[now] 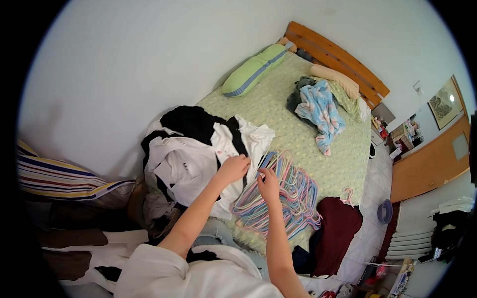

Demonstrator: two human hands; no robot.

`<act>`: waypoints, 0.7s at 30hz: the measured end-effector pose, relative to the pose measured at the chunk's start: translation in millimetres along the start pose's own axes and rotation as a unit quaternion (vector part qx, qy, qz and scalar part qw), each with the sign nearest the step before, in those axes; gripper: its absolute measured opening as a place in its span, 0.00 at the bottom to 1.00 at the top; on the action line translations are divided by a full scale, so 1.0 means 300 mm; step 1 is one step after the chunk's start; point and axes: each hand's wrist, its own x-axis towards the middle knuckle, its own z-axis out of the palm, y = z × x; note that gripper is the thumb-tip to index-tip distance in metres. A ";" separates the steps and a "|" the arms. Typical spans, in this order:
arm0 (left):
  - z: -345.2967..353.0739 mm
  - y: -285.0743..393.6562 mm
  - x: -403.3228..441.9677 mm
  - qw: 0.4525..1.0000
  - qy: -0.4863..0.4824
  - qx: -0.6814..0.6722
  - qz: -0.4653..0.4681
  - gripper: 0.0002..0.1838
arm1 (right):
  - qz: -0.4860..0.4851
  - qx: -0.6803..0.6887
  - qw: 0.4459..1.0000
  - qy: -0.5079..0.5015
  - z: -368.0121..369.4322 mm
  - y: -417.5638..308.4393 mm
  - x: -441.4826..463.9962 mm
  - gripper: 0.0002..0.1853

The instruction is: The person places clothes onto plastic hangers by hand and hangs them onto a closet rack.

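Note:
My left hand [233, 168] is over the right side of a heap of clothes, its fingers curled closed. What they pinch, if anything, is too small to tell. Under and beside it lie a white shirt [184, 164], a black garment [191, 120] and another white garment [256, 134]. A short way to the right, my right hand [269, 185] is over the left edge of a large pile of pastel plastic hangers [295, 196]. Its thumb and finger are closed near a bit of blue that looks like part of a hanger.
Everything lies on a bed with a green patterned sheet [283, 116]. A green bolster [256, 69] is by the wall, with a blue floral garment [320, 109] across from it. A maroon garment [338, 233] with a pink hanger [348, 196] hangs over the bed's edge. A basin [384, 211] stands on the floor.

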 end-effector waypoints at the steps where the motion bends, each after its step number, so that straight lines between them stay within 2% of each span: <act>1: -0.050 -0.035 -0.032 1.000 0.017 0.001 -0.007 0.09 | -0.030 -0.017 0.999 0.002 0.048 -0.035 0.018 0.12; 2: -0.062 -0.091 -0.056 0.998 0.061 -0.018 -0.004 0.06 | -0.033 -0.014 0.999 -0.014 0.088 -0.067 0.032 0.13; 5: -0.139 -0.214 -0.106 0.996 0.074 -0.011 -0.042 0.06 | -0.056 -0.015 0.997 -0.045 0.183 -0.154 0.082 0.16; 10: -0.213 -0.395 -0.146 0.983 0.170 -0.015 -0.073 0.07 | -0.123 -0.026 0.988 -0.090 0.310 -0.221 0.156 0.18; 12: -0.248 -0.474 -0.157 0.975 0.197 0.004 -0.099 0.08 | -0.119 -0.031 0.987 -0.104 0.369 -0.234 0.184 0.19; 15: -0.295 -0.594 -0.175 0.965 0.213 0.064 -0.141 0.10 | -0.079 -0.038 0.983 -0.161 0.422 -0.251 0.217 0.24; 18: -0.327 -0.683 -0.196 0.934 0.185 0.150 -0.265 0.14 | -0.046 -0.064 0.975 -0.207 0.456 -0.268 0.250 0.28; 21: -0.337 -0.765 -0.229 0.914 0.158 0.165 -0.335 0.17 | -0.037 -0.067 0.970 -0.231 0.491 -0.260 0.275 0.30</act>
